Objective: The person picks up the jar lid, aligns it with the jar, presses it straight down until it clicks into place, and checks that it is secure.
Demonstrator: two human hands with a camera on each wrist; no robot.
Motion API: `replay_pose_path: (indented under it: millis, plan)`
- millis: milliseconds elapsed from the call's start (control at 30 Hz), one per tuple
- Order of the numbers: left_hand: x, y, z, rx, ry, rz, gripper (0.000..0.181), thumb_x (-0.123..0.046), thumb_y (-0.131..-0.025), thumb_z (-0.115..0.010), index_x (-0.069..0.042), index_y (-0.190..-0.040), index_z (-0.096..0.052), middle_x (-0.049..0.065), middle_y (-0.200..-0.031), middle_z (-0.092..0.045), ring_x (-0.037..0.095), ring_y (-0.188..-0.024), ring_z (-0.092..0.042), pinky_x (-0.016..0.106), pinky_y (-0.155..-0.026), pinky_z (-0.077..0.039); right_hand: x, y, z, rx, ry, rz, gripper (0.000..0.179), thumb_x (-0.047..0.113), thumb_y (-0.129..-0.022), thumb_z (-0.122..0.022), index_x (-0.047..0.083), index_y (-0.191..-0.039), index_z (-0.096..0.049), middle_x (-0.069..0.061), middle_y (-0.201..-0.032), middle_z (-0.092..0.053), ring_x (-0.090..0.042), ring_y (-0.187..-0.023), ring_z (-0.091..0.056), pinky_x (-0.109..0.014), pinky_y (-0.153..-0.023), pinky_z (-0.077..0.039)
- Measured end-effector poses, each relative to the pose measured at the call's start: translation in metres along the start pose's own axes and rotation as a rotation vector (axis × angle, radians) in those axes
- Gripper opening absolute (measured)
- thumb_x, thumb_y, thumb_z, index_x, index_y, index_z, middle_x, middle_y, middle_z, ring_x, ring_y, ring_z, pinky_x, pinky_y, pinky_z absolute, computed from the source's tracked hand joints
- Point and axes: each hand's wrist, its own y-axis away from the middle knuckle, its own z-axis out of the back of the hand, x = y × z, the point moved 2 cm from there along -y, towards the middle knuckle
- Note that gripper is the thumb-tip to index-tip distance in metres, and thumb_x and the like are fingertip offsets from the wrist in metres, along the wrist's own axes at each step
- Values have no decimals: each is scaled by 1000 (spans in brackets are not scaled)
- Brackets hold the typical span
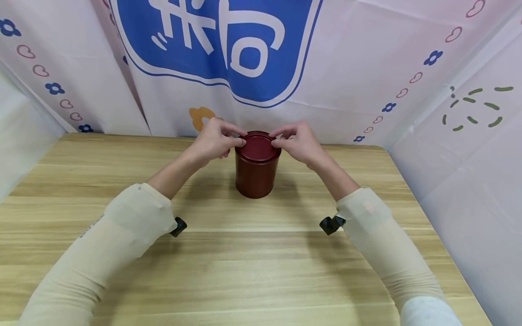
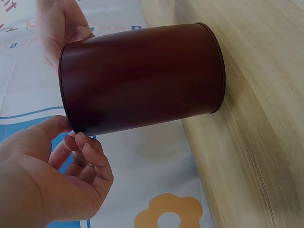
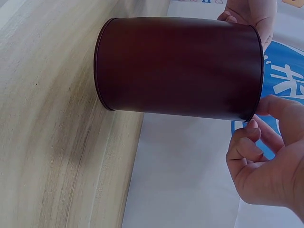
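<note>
A dark red cylindrical canister [image 1: 256, 179] stands upright on the wooden table, near its back edge. On top sits a round red lid [image 1: 258, 148]. From the left, my left hand [image 1: 215, 139] pinches the lid's rim between thumb and forefinger. Opposite it, my right hand [image 1: 299, 142] pinches the right side of the rim the same way. Both wrist views show the canister's smooth side wall [image 2: 142, 78] lying sideways in the picture, fingertips at its top edge. The remaining fingers of each hand are bent, off the wall. The canister's inside is hidden.
The wood-grain table [image 1: 253, 271] stretches around and in front of the canister. Close behind hangs a white cloth [image 1: 338, 90] with a blue emblem. A white side panel [image 1: 469, 158] borders the table on the right. Small black mounts [image 1: 332, 225] stick out at both sleeves.
</note>
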Motion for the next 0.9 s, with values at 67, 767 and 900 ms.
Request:
replay_pose_path:
  millis: [67,767,900]
  plan:
    - [0,0,0,-2,0,-6,23,-6,-96,-70,-1,-118,-76,4,-62,-55,12,-46,-46,23,-44,-39,0,1,0,-4,1,3,18,2,-91,-72,-2,-108,-79,-5,-78,-68,-17,-82,-57,-26,-63,-41]
    - [11,13,2,-35,99,-75,29,-15,-101,-70,0,-125,-70,5,-67,-56,15,-52,-53,24,-49,-46,-5,10,3,-41,-32,7,26,14,-98,-71,0,-120,-74,-4,-78,-60,-13,-67,-51,-23,-55,-42]
    - [13,30,9,-44,-16,-136,28,-15,-102,-66,3,-125,-69,9,-75,-62,18,-55,-60,25,-51,-50,-14,29,15,-72,-13,22,25,14,-99,-70,-1,-118,-73,-8,-79,-60,-19,-65,-55,-23,-57,-46]
